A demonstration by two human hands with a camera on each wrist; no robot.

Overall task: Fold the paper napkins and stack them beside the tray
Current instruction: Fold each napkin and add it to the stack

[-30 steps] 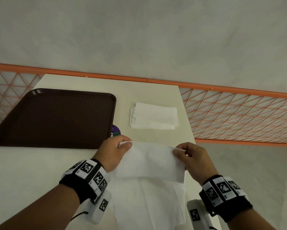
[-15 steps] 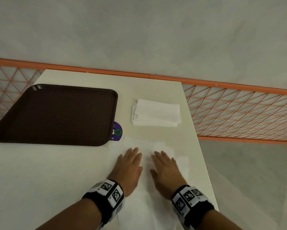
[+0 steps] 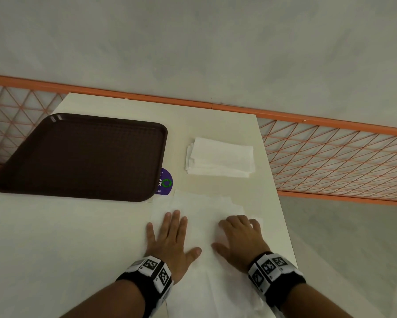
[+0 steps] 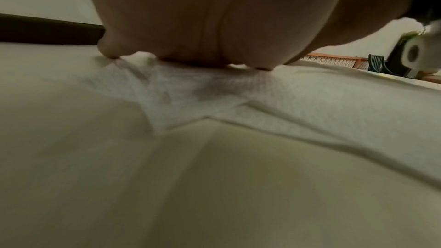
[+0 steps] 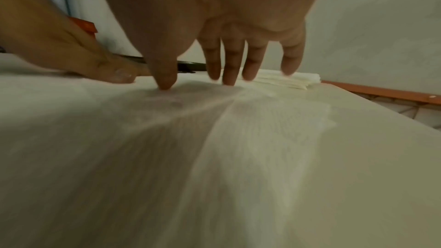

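A white paper napkin (image 3: 202, 210) lies flat on the cream table (image 3: 55, 237), over more white sheets near the front edge. My left hand (image 3: 170, 235) presses flat on its left part with fingers spread and straight. On its right part rests my right hand (image 3: 238, 235), fingers slightly bent, tips touching the paper (image 5: 238, 120). The left wrist view shows the palm (image 4: 214, 25) down on the napkin (image 4: 214, 91). A stack of folded napkins (image 3: 220, 158) sits to the right of the dark brown tray (image 3: 82, 154); the same stack (image 5: 286, 80) shows beyond my right fingers.
A purple round sticker (image 3: 165, 182) peeks out by the tray's near right corner. The table's right edge (image 3: 277, 203) runs close to my right hand. An orange lattice railing (image 3: 330, 157) stands behind and right of the table.
One second ago both hands pinched the napkin's far edge in the air. They laid it down and now press on it, sliding apart sideways since half a second ago.
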